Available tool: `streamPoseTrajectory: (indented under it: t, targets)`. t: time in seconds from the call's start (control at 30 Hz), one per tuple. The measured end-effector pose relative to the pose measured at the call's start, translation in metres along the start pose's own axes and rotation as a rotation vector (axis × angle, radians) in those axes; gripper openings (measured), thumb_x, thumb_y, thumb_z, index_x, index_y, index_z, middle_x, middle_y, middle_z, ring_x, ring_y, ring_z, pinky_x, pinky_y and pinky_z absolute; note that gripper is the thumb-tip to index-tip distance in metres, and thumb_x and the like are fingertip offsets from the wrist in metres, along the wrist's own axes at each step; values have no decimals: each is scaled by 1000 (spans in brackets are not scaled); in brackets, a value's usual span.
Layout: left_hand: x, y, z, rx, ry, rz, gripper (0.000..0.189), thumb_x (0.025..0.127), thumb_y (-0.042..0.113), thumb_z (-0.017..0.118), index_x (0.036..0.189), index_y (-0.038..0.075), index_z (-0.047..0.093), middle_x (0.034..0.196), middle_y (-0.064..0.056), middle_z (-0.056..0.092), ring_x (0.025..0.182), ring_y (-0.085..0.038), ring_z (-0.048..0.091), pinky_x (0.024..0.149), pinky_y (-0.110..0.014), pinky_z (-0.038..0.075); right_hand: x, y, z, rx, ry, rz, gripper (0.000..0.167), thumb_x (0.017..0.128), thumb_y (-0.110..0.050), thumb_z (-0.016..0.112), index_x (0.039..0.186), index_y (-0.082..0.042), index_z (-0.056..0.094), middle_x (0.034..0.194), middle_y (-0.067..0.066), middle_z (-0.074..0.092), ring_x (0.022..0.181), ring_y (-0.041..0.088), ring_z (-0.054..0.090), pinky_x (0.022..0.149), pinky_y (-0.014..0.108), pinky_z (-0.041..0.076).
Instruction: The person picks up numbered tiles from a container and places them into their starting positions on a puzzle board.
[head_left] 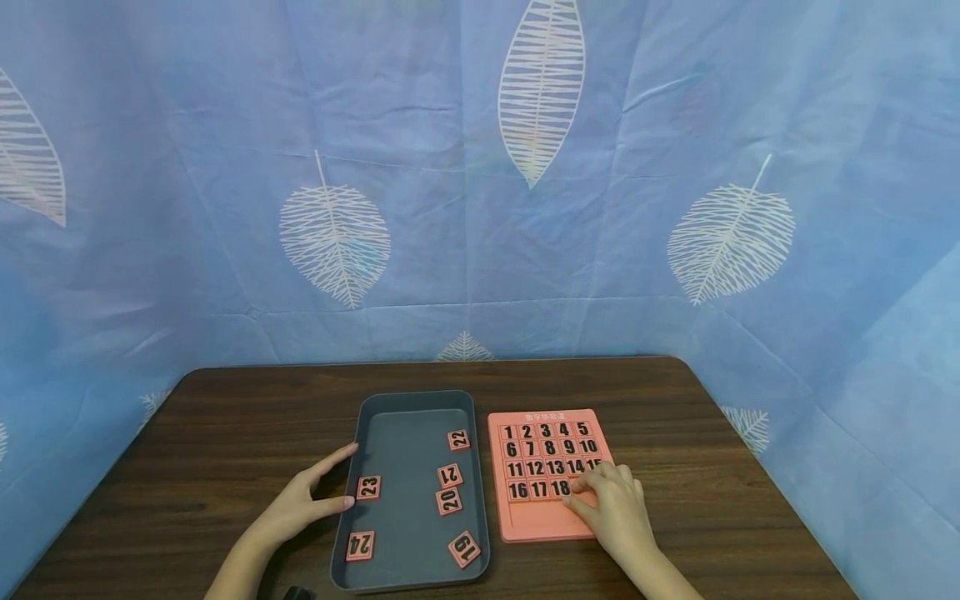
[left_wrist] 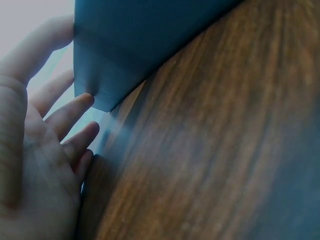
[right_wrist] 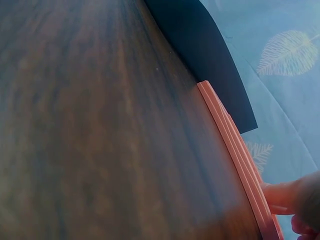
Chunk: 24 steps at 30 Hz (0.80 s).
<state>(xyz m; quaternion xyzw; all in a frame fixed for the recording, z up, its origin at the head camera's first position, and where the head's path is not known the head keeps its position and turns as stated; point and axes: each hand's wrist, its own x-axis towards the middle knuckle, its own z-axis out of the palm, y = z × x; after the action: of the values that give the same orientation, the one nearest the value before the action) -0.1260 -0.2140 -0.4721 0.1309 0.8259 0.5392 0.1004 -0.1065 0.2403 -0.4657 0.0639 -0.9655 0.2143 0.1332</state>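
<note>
Beside the grey tray, my left hand rests its outstretched fingers and thumb against the left wall. Inside the tray lie loose pink number tiles, such as tile 23 near the left wall and tile 19 at the near right. My right hand is over the pink number puzzle board, thumb and index fingertips at the right edge of tile 18. Rows of tiles fill the board's upper part in number order; the hand partly hides tile 15.
The dark wooden table carries the tray and board side by side with a narrow gap. A small black object shows at the near edge. Behind the table hangs a blue leaf-patterned cloth.
</note>
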Motion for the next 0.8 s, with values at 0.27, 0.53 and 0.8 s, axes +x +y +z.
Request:
streamPoseTrajectory:
  t: [0.27, 0.53, 0.8]
  targets:
    - [0, -1, -1, -9, -1, 4, 72, 88, 21, 71, 150, 18, 36, 155, -16, 24, 139, -48, 13, 99, -73, 15, 6, -6, -14, 31, 83, -96, 24, 65, -28, 89, 81, -18, 73, 84, -7, 51, 80, 16, 41, 69, 35, 32]
    - [1, -1, -1, -4, -4, 3, 72, 88, 21, 71, 150, 19, 35, 155, -15, 23, 139, -48, 13, 99, -74, 16, 12, -31, -19, 126, 67, -266, 27, 63, -24, 90, 84, -21, 73, 87, -11, 50, 84, 11, 40, 73, 36, 35]
    - [1, -2, -1, -6, -1, 4, 72, 88, 20, 71, 150, 18, 35, 155, -16, 23, 139, -47, 15, 99, -72, 17, 18, -58, -19, 180, -9, -458, 31, 65, -30, 88, 91, -21, 74, 92, -15, 43, 88, 9, 36, 74, 37, 35]
